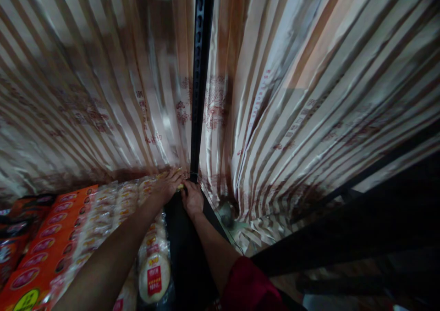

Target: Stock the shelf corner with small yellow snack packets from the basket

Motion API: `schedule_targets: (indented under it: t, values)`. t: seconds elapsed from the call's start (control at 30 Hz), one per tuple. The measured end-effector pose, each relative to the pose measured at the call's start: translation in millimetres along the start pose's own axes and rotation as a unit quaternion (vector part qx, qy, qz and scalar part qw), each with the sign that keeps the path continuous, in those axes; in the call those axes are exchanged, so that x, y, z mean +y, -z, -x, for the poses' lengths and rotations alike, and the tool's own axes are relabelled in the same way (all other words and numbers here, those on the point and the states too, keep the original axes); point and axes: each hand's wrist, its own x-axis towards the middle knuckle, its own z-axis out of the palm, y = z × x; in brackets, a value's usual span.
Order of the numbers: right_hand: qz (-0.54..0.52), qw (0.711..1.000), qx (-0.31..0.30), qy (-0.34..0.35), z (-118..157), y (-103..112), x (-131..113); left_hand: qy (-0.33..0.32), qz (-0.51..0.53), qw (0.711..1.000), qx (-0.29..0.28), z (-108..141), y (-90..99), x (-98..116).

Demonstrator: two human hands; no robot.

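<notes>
Both hands reach to the far end of a dark shelf point(182, 242), close to a black slotted post point(200, 81). My left hand point(169, 185) lies with its fingers spread over the far end of a row of clear-wrapped round cakes point(154, 276). Beside it, my right hand point(192, 198) touches a small yellowish packet point(180, 187) with curled fingers; most of the packet is hidden. The two hands are almost touching.
More wrapped packs point(103, 205) and orange packaging point(62, 228) stand in rows at the left. Pleated, printed curtains point(220, 118) hang behind the post. Dark rails point(343, 210) cross the right side. A thin wire point(220, 217) runs beside the shelf edge.
</notes>
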Motion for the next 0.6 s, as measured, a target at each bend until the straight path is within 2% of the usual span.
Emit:
schedule_targets:
  t: [0.33,0.6]
  values:
    - [-0.047,0.999,0.012,-0.017,0,0,1,0.010,-0.013,1.000,-0.019,-2,10.1,6]
    - [-0.055,0.997,0.028,-0.042,0,-4,3,0.008,0.004,1.000,-0.007,-3,16.3,8]
